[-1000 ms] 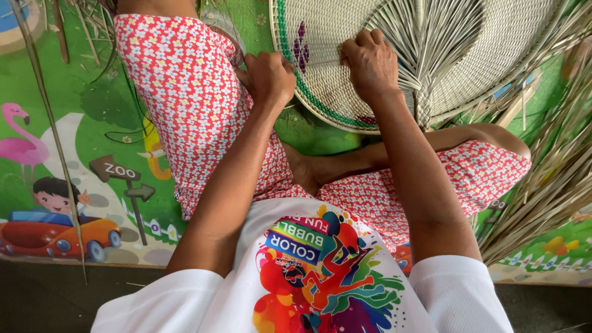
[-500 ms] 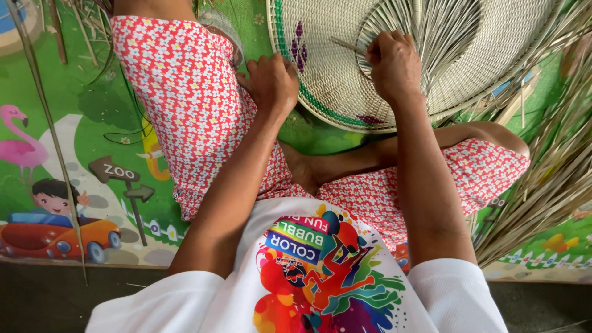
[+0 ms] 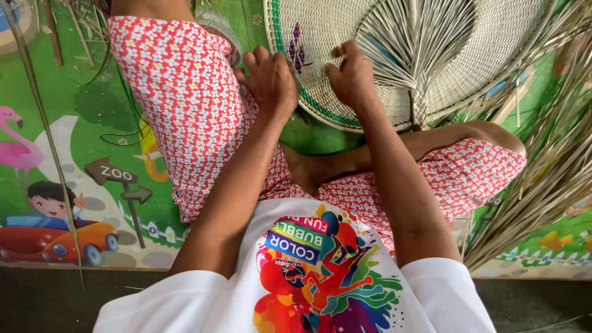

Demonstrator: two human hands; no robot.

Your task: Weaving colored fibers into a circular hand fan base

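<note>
Floor: picture mat (image 3: 80,123). Woven palm disc (image 3: 345,37), near edge: my left hand (image 3: 269,79) curled on rim, right hand (image 3: 351,77) pinching strands. Risk: dry strands may snap.

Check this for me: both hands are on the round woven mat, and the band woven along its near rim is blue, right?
Not quite. In the head view the left hand and right hand are both at the round woven mat, but the band along its near rim is green, not blue.
</note>
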